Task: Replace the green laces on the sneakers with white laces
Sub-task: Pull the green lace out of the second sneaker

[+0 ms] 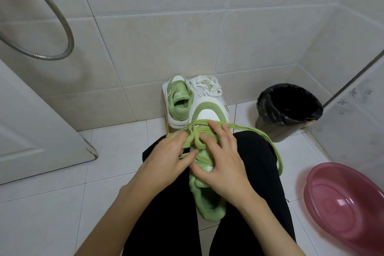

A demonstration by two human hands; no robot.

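Eyelets of the near sneaker [205, 114] lie under our hands, so we cannot count the rows the green lace [259, 133] passes through. The heel sinks between our black trousers [166, 214], and its sole is out of sight. The pink basin [342, 199] is cut off at the right edge and the door [31, 131] at the left.

We count two sneakers. One sits between our knees with its toe pointing away. The far sneaker [179, 100] stands on a white box lid [225, 104] against the wall. The white laces [206, 86] sit on that lid just right of the far shoe, too tangled for us to number. One bin [264, 97], one basin and one shower hose [62, 21] complete the room.

Our left hand [166, 158] has its fingers curled and pinches a loop of the green lace against the thumb, above the tongue. Our right hand [224, 164] lies spread over the shoe with fingers loosely fanned. Its thumb presses the mesh tongue and it clasps nothing. One long end of the lace trails over our right knee and hangs down.

The lace is flat and woven. The toe cap is smooth, white and perforated, banded with soft green suede-like panels, and the collar is thickly padded. The bin wears a glossy, crinkled black bag, the basin is round translucent plastic, and the hose is ribbed metal bent into a loop. The tiles are pale and shiny.
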